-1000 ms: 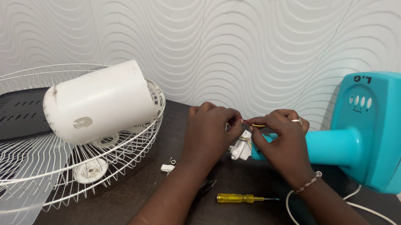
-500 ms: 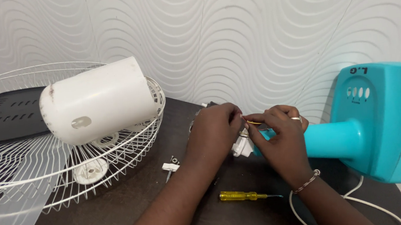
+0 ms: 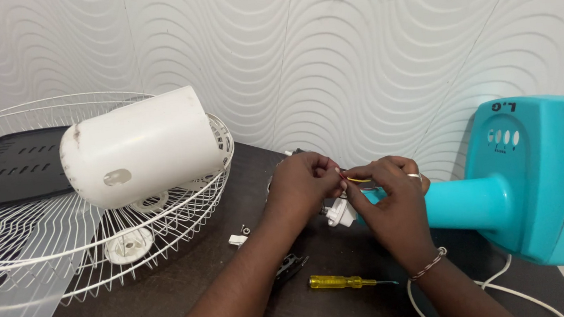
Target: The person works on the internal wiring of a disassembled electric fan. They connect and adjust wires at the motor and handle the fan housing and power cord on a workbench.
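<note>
Both hands meet at the middle of the dark table (image 3: 172,310), right at the open end of the turquoise fan stand (image 3: 509,190). The left hand (image 3: 302,184) has its fingertips pinched together on the thin wires (image 3: 357,180), red and yellow, that run across to the right hand (image 3: 392,206). The right hand's thumb and forefinger are also closed on those wires, with a ring showing on 1 finger and a thread band at the wrist. Just below the fingers sits a small white connector part (image 3: 338,212), touching the neck of the stand; whether either hand grips it, I cannot tell.

The stand lies on its side at the right, its broad base tipped up toward the wall, neck pointing left into the hands. A white cord (image 3: 512,284) trails from under it toward the near edge.

Near the hands, a yellow-handled screwdriver (image 3: 344,282) lies flat on the table, just beside the right wrist. A dark tool (image 3: 292,265) peeks out from under the left forearm. A small white clip (image 3: 237,239) rests left of that arm.

Far left, the white wire fan guard (image 3: 22,277) lies flat, with the white motor housing (image 3: 141,149) resting on it, a translucent blade (image 3: 30,290) beneath, and a black panel (image 3: 3,167) behind.
</note>
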